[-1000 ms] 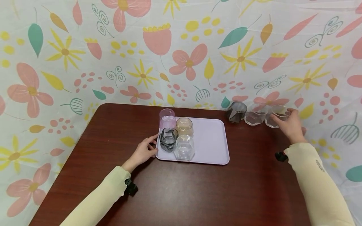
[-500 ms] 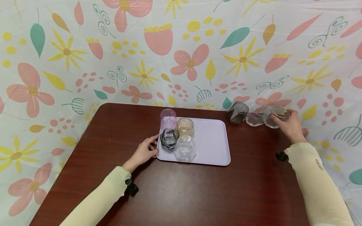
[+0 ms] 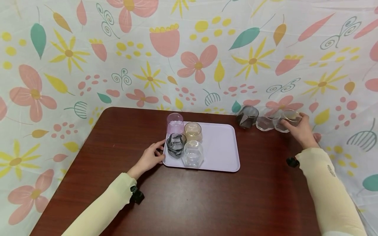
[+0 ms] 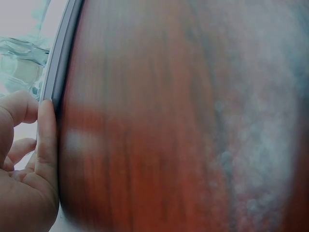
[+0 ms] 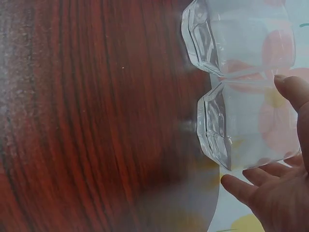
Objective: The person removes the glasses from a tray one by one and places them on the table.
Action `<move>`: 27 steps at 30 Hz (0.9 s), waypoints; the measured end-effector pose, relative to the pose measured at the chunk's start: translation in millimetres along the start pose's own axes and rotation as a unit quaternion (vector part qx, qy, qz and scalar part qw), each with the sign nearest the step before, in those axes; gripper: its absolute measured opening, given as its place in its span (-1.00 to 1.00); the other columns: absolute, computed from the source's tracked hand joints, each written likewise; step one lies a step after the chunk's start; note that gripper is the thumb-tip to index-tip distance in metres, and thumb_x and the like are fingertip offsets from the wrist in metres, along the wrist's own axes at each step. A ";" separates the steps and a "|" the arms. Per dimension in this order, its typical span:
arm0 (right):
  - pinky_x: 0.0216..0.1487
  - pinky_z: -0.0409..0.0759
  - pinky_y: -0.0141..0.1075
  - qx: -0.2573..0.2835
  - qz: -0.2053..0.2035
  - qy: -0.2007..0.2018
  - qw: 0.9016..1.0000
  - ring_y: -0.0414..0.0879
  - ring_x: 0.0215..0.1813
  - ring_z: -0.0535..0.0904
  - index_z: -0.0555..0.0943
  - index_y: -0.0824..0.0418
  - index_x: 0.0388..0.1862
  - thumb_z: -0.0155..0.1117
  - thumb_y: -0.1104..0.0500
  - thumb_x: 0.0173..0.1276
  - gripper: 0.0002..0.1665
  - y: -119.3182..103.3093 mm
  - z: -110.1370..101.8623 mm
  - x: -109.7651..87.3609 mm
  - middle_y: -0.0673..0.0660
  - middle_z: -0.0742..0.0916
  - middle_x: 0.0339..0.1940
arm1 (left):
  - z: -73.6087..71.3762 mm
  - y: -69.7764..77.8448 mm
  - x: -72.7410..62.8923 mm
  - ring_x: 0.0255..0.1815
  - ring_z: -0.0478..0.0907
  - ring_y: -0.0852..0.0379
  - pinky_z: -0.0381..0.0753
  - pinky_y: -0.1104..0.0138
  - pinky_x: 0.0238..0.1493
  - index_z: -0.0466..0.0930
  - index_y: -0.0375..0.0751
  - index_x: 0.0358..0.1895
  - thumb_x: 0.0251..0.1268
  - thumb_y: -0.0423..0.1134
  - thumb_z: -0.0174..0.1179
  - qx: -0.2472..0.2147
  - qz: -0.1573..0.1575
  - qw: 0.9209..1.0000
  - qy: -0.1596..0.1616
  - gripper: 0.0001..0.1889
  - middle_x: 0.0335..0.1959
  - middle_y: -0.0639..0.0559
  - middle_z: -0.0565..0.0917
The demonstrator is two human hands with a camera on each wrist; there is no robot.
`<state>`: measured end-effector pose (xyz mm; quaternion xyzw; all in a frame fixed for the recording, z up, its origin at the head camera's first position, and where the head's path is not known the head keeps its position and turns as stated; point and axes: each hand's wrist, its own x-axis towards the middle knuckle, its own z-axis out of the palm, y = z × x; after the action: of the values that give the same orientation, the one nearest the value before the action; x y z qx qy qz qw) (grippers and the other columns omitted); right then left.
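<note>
My right hand [image 3: 302, 131] grips a clear faceted glass [image 5: 256, 125] at the table's back right, thumb on one side and fingers on the other. A second clear glass [image 5: 251, 36] stands right beside it. Left of that pair is a smoky grey glass [image 3: 247, 117]. At the pale lilac tray [image 3: 220, 147], my left hand [image 3: 150, 156] holds the left rim between thumb and fingers. The tray's left half bears a pink glass [image 3: 175, 124], an amber glass [image 3: 193, 131], a dark grey wavy glass [image 3: 176, 146] and a clear glass [image 3: 193, 154].
A dark reddish-brown wooden table [image 3: 189, 203] carries everything. Behind it hangs a white curtain [image 3: 112, 39] with a flower print, close to the row of glasses at the back edge.
The right hand and its clear glass have shifted slightly left, closer against the neighbouring clear glass. The left hand stays at the tray rim.
</note>
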<state>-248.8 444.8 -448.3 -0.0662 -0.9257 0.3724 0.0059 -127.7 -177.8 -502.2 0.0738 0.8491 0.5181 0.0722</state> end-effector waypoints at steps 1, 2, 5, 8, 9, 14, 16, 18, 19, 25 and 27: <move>0.40 0.21 0.46 0.000 -0.001 0.001 1.000 0.60 0.48 0.16 -0.39 0.45 0.65 0.13 -0.27 0.51 0.29 0.4 0.2 -1.2 0.72 0.11 0.53 | 0.2 -0.1 0.0 -0.35 0.56 0.13 0.80 0.33 -0.43 0.37 -0.33 0.52 0.19 -0.55 0.20 -0.001 0.001 1.000 0.000 -0.27 0.02 -0.30 0.55; 0.35 0.24 0.46 -0.001 -0.002 0.002 1.000 0.59 0.46 0.18 -0.39 0.45 0.65 0.12 -0.27 0.51 0.28 0.7 0.2 -2.5 0.73 0.12 0.52 | 0.3 -0.2 -0.1 -0.35 0.56 0.13 0.80 0.33 -0.43 0.37 -0.33 0.52 0.19 -0.54 0.20 -0.001 0.001 1.000 0.000 -0.27 0.02 -0.30 0.55; 0.23 0.30 0.41 0.005 -0.006 0.006 1.000 0.55 0.40 0.23 -0.38 0.45 0.65 0.10 -0.25 0.53 0.25 -0.3 0.0 -6.3 0.74 0.17 0.49 | 0.1 -0.5 0.0 -0.36 0.56 0.12 0.80 0.32 -0.43 0.37 -0.34 0.52 0.19 -0.54 0.21 -0.005 0.004 1.000 -0.001 -0.27 0.01 -0.30 0.55; 0.22 0.34 0.36 0.008 -0.005 0.014 1.000 0.54 0.42 0.23 -0.34 0.46 0.65 0.07 -0.25 0.54 0.22 -2.8 -0.1 -10.1 0.71 0.17 0.51 | -0.4 -1.2 0.1 -0.36 0.55 0.12 0.80 0.32 -0.44 0.38 -0.34 0.52 0.19 -0.54 0.21 -0.007 0.008 1.000 0.001 -0.28 0.00 -0.29 0.55; 0.24 0.36 0.33 0.011 -0.003 0.018 1.000 0.53 0.44 0.22 -0.33 0.45 0.66 0.07 -0.25 0.54 0.21 -3.4 0.0 -11.6 0.69 0.16 0.52 | -0.5 -1.5 0.1 -0.36 0.55 0.12 0.79 0.32 -0.44 0.38 -0.34 0.51 0.19 -0.55 0.21 -0.007 0.009 1.000 0.001 -0.28 0.00 -0.29 0.55; 0.44 0.31 0.28 0.010 0.000 0.066 0.998 0.49 0.49 0.26 -0.15 0.42 0.67 0.08 -0.20 0.55 0.09 -4.6 2.4 -19.7 0.56 0.21 0.58 | -0.3 -1.7 -0.2 -0.37 0.57 0.12 0.79 0.34 -0.44 0.38 -0.35 0.51 0.19 -0.54 0.21 -0.004 0.013 1.000 -0.002 -0.28 0.00 -0.29 0.56; 0.49 0.25 0.29 0.002 -0.003 0.098 0.995 0.46 0.47 0.31 -0.04 0.40 0.66 0.10 -0.17 0.55 0.02 -5.5 3.3 -23.2 0.52 0.28 0.56 | -0.2 -1.5 -0.3 -0.37 0.57 0.12 0.79 0.34 -0.44 0.38 -0.35 0.51 0.19 -0.54 0.21 -0.006 0.013 1.000 -0.001 -0.28 0.00 -0.30 0.56; 0.44 0.35 0.11 -0.009 -0.009 0.126 0.992 0.42 0.42 0.39 0.06 0.38 0.64 0.10 -0.14 0.55 -0.06 -7.9 3.8 -27.6 0.48 0.37 0.52 | -0.2 -1.7 -0.3 -0.36 0.57 0.11 0.79 0.34 -0.44 0.37 -0.34 0.51 0.18 -0.55 0.20 -0.007 0.012 1.000 -0.002 -0.27 0.00 -0.30 0.55; 0.38 0.40 -0.05 -0.012 -0.013 0.141 0.990 0.40 0.39 0.42 0.12 0.37 0.62 0.11 -0.13 0.55 -0.10 -9.5 4.3 -30.0 0.46 0.42 0.49 | -0.2 -1.9 -0.2 -0.36 0.57 0.11 0.79 0.33 -0.43 0.37 -0.34 0.51 0.18 -0.55 0.20 -0.008 0.012 1.000 -0.001 -0.27 0.00 -0.30 0.55; -0.10 0.40 -0.64 -0.004 -0.049 0.163 0.985 0.39 0.30 0.49 0.23 0.38 0.57 0.12 -0.06 0.56 -0.20 -22.4 7.1 -47.8 0.44 0.48 0.42 | 0.9 -4.4 0.2 -0.37 0.58 0.13 0.79 0.35 -0.44 0.38 -0.34 0.51 0.15 -0.54 0.18 0.005 0.014 1.000 0.004 -0.26 0.00 -0.31 0.55; -0.09 0.42 -0.64 -0.004 -0.054 0.162 0.985 0.40 0.31 0.49 0.23 0.37 0.58 0.12 -0.06 0.57 -0.21 -26.6 8.2 -53.0 0.43 0.48 0.42 | 1.1 -4.8 0.3 -0.37 0.58 0.13 0.79 0.35 -0.44 0.38 -0.33 0.51 0.15 -0.54 0.18 0.008 0.013 1.000 0.005 -0.26 0.00 -0.30 0.55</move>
<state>-200.0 413.5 -433.9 -0.0756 -0.9164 0.3518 0.1754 -128.1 -179.0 -507.0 0.0828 0.8524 0.5128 0.0608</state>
